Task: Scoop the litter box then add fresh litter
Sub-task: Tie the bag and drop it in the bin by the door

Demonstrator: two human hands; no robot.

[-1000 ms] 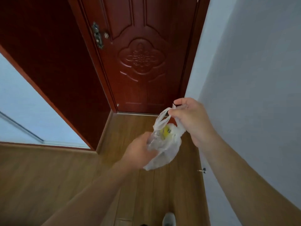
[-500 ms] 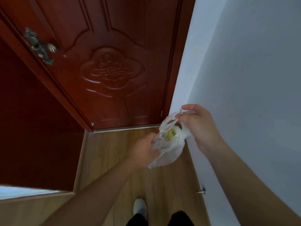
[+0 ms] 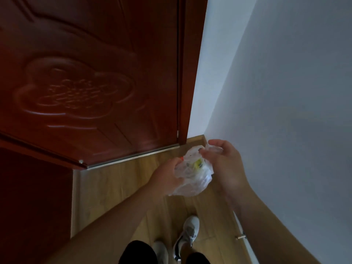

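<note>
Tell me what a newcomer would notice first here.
A thin white plastic bag with something yellow inside hangs just below centre, gripped by the left hand and pinched at its top by the right hand. Behind it, a dark red carved door fills the upper left, above a wooden floor.

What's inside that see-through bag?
Through the thin plastic bag a yellow thing shows near the top. The rest is hidden by crumpled plastic and the left hand and right hand gripping it.
</note>
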